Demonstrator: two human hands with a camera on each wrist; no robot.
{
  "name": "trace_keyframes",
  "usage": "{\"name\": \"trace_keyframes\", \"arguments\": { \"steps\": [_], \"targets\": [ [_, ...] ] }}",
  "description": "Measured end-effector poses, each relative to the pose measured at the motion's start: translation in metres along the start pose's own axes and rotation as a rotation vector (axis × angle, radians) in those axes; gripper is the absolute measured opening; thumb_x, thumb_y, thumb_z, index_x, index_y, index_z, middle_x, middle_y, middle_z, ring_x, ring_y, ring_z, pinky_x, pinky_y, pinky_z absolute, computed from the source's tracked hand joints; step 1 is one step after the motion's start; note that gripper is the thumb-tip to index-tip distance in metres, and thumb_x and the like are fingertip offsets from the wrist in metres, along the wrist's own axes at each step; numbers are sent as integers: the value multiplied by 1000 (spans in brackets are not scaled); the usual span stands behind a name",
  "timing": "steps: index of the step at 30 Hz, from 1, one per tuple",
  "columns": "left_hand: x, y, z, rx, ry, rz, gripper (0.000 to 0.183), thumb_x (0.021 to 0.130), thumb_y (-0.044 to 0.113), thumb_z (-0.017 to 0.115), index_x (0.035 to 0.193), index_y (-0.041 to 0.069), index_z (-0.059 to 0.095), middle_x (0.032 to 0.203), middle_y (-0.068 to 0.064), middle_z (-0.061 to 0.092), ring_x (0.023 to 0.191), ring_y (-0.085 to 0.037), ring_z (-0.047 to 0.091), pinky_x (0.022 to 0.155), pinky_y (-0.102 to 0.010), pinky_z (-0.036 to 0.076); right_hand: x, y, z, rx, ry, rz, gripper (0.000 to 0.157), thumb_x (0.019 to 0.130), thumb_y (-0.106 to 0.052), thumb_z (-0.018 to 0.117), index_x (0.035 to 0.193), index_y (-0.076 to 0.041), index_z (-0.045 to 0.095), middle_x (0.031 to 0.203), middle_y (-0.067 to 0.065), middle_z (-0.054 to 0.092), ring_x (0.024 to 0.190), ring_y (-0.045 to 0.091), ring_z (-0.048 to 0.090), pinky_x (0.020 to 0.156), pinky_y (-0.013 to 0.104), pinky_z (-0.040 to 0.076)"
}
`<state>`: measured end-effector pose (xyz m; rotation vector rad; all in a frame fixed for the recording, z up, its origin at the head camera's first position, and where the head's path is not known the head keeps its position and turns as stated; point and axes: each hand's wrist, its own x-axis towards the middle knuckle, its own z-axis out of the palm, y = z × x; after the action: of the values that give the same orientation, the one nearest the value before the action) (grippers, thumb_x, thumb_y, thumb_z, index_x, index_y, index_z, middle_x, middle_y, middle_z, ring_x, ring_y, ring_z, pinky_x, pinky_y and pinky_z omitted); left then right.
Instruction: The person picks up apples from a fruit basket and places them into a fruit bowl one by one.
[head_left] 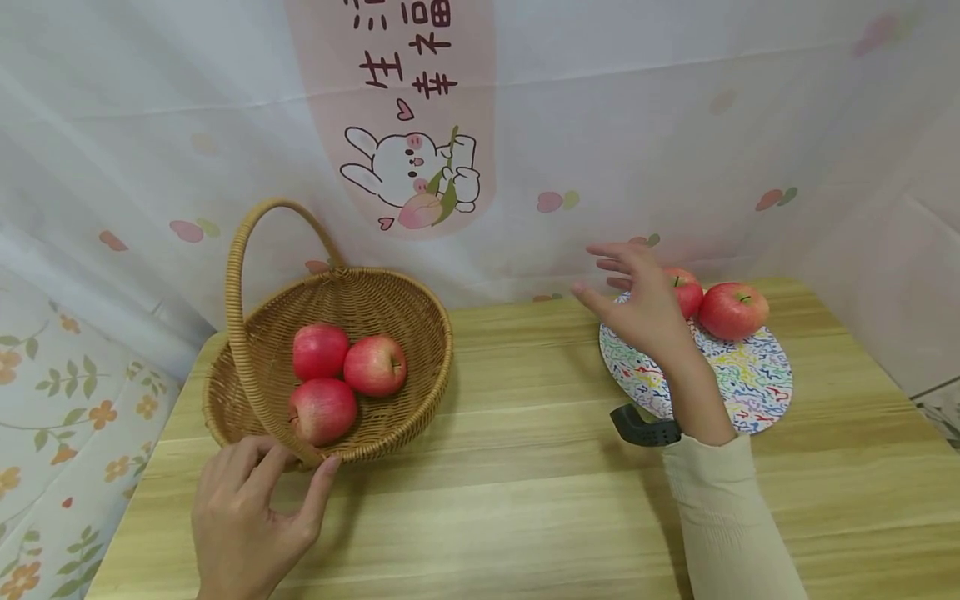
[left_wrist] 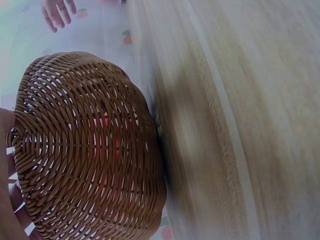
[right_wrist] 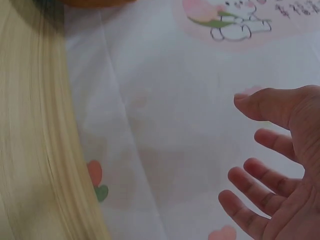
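Note:
A brown wicker basket (head_left: 397, 308) with a tall arched handle (head_left: 236, 283) stands on the left of the table, holding three red apples (head_left: 375, 367). My left hand (head_left: 251, 521) grips its near rim at the foot of the handle, thumb outside and fingers over the edge. In the left wrist view, the woven side (left_wrist: 90, 150) lets red show through its gaps. My right hand (head_left: 647, 310) hovers over the left part of a colourfully patterned round plate (head_left: 750, 375), fingers spread and holding nothing. Two apples (head_left: 733, 311) sit at the plate's back, one partly hidden by that hand.
A wooden table (head_left: 510, 467) carries the basket and plate. Behind it hangs a white curtain (head_left: 637, 125) printed with a rabbit and hearts. Flowered cloth (head_left: 75, 417) hangs at the left. A black strap mount (head_left: 645, 427) sits on the right wrist.

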<state>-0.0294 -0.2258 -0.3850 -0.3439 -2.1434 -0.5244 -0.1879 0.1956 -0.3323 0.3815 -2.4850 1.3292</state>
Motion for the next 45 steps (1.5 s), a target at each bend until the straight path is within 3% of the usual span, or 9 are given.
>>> {"name": "trace_keyframes", "arguments": {
  "steps": [13, 20, 33, 45],
  "targets": [
    [1, -5, 0, -2, 0, -3, 64, 98, 60, 62, 66, 5, 62, 74, -11, 60, 64, -30, 54, 70, -36, 34, 4, -28, 24, 109, -39, -58, 53, 91, -12, 84, 140, -7, 64, 143, 13, 59, 132, 35, 62, 110, 55, 49],
    [-1, -4, 2, -16, 0, -2, 64, 98, 60, 63, 65, 6, 60, 74, -11, 59, 65, -30, 53, 71, -34, 34, 8, -44, 40, 120, -49, -164, 49, 90, -9, 84, 137, -9, 67, 138, 9, 63, 126, 30, 65, 105, 49, 54],
    [0, -2, 1, -20, -4, -20, 63, 98, 60, 63, 66, 6, 61, 76, -11, 59, 67, -30, 53, 70, -33, 33, 27, -85, 81, 61, -302, -344, 50, 92, -17, 84, 138, -8, 65, 134, 7, 65, 121, 23, 63, 101, 37, 54],
    [-2, -3, 0, -13, -29, -41, 62, 98, 61, 63, 66, 7, 60, 77, -10, 60, 68, -28, 53, 68, -31, 34, 44, -117, 102, 5, -488, -408, 51, 95, -24, 81, 141, -10, 64, 136, 5, 63, 124, 17, 60, 104, 36, 50]
  ]
}}
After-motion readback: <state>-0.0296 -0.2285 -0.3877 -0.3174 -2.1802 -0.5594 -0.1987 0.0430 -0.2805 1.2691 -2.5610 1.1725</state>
